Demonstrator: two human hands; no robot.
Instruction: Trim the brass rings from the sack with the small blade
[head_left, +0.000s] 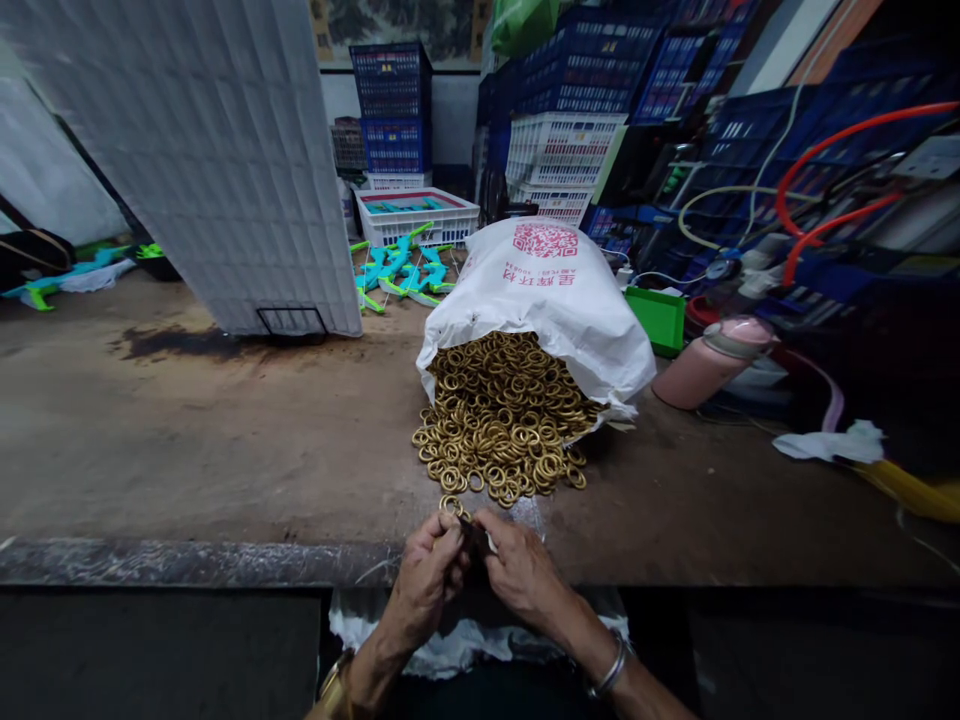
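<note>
left hand (427,578) noted with fingers curled almost closed, fingertips pinching a small dark piece (477,537) at the near table edge (187,562). right hand (525,572) is closed in the same way on the other side of that piece, and the two hands touch over it. i cannot make out what the piece is. a couple of loose brass rings (451,505) lie just beyond the left fingertips, near the foot of the ring pile (502,420) that spills from the open white woven sack (547,290).

risks, in my judgement:
- the work sits right at the table edge, so a slipped pinch could drop the piece or a ring over it.
- the pile lies loose, so a nudge from a wrist could scatter rings towards the edge.
- the light is dim and the fingers hide the piece, so a misfit could go unnoticed.
</note>
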